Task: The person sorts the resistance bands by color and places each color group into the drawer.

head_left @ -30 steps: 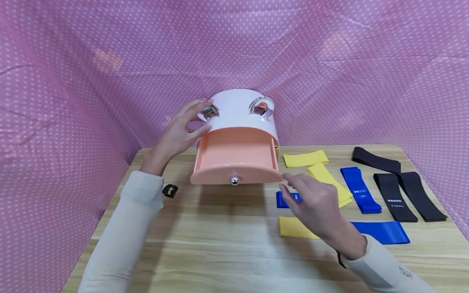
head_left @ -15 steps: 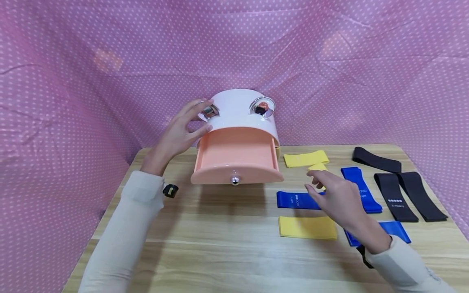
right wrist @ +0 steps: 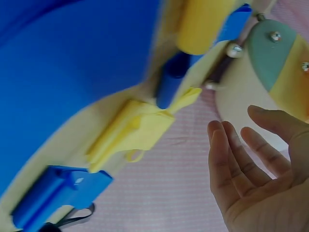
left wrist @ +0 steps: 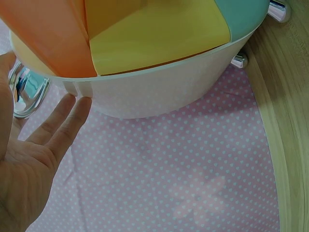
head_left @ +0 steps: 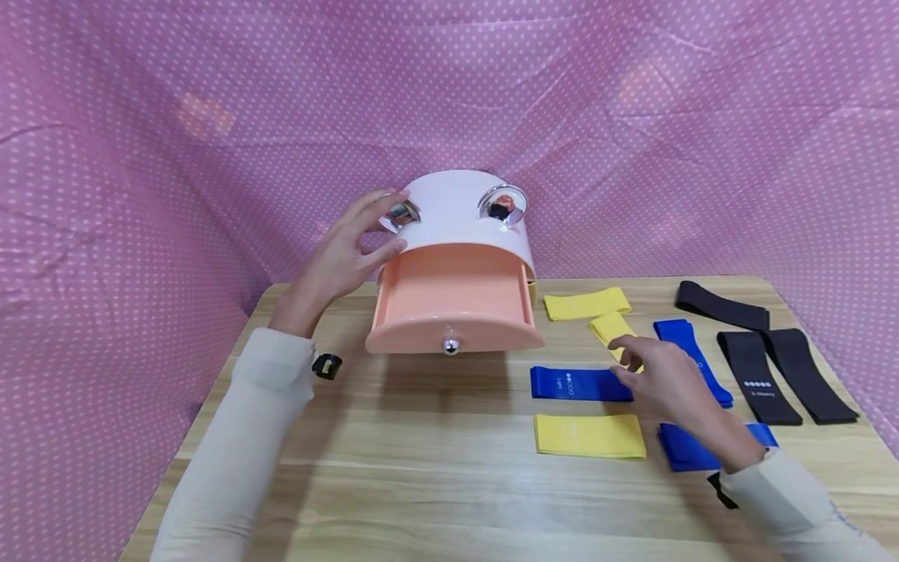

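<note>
A white rounded drawer box (head_left: pixel 449 207) with two chrome eye-like knobs stands at the back middle, its top peach drawer (head_left: pixel 456 289) pulled out with nothing lying in it. My left hand (head_left: pixel 337 254) rests at the box's left side by one chrome knob; in the left wrist view two straight fingers (left wrist: pixel 70 123) touch the white shell. Over the resistance bands hovers my right hand (head_left: pixel 663 382), fingers loosely bent and holding nothing. Its fingertips overlap a slanted yellow band (head_left: pixel 609 328) and the end of a blue band (head_left: pixel 583 384) in the head view.
Another yellow band (head_left: pixel 590 435) lies nearer me, and one more yellow band (head_left: pixel 586 304) farther back. Two blue bands lie right, one slanted (head_left: pixel 677 334), one partly under the right forearm (head_left: pixel 688 449). Black bands (head_left: pixel 758 378) lie far right. A pink dotted curtain (head_left: pixel 449 94) surrounds the table.
My right hand has moved away from the drawer's front right corner, rightward over the bands, uncovering the nearer blue and yellow ones. My left hand and the drawer have stayed put.
</note>
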`<state>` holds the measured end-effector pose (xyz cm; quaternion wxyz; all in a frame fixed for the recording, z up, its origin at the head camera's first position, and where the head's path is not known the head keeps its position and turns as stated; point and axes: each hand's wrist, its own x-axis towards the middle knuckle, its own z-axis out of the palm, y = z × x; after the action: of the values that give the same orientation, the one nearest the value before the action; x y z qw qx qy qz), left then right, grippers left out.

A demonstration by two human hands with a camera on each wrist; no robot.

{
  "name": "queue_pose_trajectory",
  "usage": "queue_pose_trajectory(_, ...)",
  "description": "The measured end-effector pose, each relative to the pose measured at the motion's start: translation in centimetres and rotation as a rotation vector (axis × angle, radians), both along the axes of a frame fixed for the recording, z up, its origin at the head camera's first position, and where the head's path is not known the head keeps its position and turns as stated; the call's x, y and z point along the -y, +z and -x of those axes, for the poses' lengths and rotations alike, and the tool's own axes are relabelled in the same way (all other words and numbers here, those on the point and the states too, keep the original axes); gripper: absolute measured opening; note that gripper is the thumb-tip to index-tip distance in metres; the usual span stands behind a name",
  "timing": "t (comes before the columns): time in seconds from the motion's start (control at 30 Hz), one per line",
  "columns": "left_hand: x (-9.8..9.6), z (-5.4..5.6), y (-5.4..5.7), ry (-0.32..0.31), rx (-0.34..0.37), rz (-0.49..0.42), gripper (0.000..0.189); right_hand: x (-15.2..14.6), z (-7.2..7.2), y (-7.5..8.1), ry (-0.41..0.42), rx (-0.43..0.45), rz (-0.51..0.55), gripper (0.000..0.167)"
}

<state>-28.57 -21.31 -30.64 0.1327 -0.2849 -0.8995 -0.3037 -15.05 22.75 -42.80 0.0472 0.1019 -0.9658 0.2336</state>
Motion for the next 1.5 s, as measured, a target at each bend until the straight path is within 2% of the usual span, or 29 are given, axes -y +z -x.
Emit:
queue_pose_trajectory(0.27, 0.0, 0.0, 0.0, -0.007, 0.003, -0.003, 0.069, -1.1, 0.4, -1.5, -0.028, 0.12, -0.021, 0.038)
queue_pose_trajectory(0.5, 0.0, -0.1, 0.1, 0.002, 0.012, 0.004, 0.069, -1.5, 0.6, -2.3, -0.037, 0.155, -0.05, 0.038)
queue_pose_trajectory(0.73, -0.1, -0.2, 0.1, 0.006, 0.005, 0.007, 0.068, -1.7, 0.8, -3.0, -0.034, 0.226, -0.028, 0.041)
queue_pose_trajectory(0.93, -0.1, -0.3, 0.1, 0.007, -0.001, 0.009, 0.068, -1.8, 1.2, -3.3, -0.026, 0.241, -0.058, 0.038)
queue_pose_trajectory(1.23, -0.1, -0.2, 0.1, 0.004, -0.001, 0.005, 0.068, -1.7, 1.4, -3.4, -0.009, 0.257, -0.048, 0.016)
queue_pose_trajectory(1.5, -0.1, -0.2, 0.0, -0.001, -0.007, -0.003, 0.068, -1.3, 1.1, -3.4, 0.025, 0.217, -0.019, 0.016)
